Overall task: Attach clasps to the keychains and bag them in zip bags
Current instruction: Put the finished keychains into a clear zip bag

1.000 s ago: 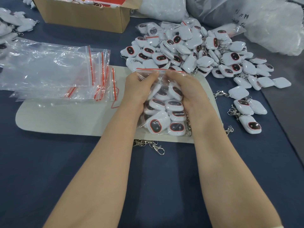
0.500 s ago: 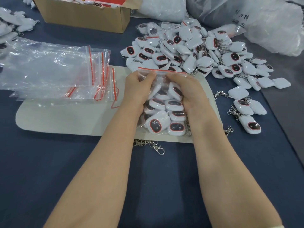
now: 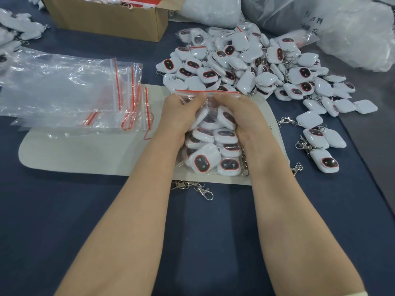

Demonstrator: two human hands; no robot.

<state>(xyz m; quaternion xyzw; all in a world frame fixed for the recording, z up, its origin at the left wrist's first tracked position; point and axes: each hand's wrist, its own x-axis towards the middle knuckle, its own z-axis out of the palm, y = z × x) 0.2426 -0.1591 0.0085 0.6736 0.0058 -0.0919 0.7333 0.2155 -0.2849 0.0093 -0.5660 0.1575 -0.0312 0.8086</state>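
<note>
Keychains fill the zip bag (image 3: pixel 210 144) lying on the pale mat toward the worktop's far edge, its red seal strip running left-to-right just beyond each grip (left hand (image 3: pixel 178 116), right hand (image 3: pixel 241 118), both pinched shut on the bag's neck).

Small packing/assembly workshop, hand piecework. Dark blue cloth-covered table (image 3: pixel 64 221) as bench. Bulk heap of identical white keychains (image 3: pixel 252 67), stack of empty red-striped zip bags (image 3: pixel 70 88), loose metal clasps (image 3: pixel 203 190), open cardboard carton (image 3: pixel 106 22) of stock, big clear plastic sacks (image 3: pixel 352 39) at rear. Pale work mat (image 3: pixel 85 154) at centre. No machinery visible.
</note>
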